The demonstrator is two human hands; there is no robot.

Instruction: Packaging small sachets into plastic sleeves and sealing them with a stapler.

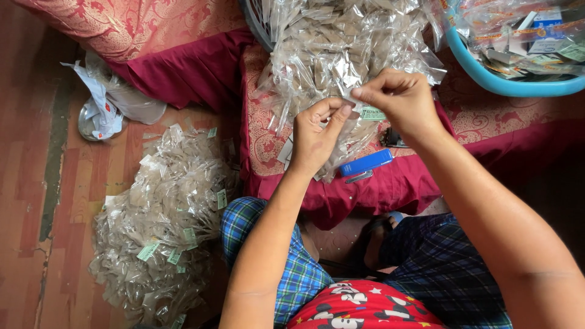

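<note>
Head view: left hand (314,137) and right hand (399,97) pinched together on one small clear packet (353,97), held just above the packet heap (341,49). Blue stapler (365,163) lying crosswise below, nearer the left hand.

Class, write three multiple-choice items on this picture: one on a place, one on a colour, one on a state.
1. Where does the stapler lie?
A. on the red cushion
B. in the tub
C. on the floor

2. What colour is the tub?
A. green
B. light blue
C. black

3. What are the left hand and right hand doing?
A. resting flat
B. pinching a small clear packet
C. gripping the stapler

Answers: 1 A, it rests on the cushion below the hands; 2 B, its rim is light blue; 3 B, fingertips of both meet on the packet.
</note>
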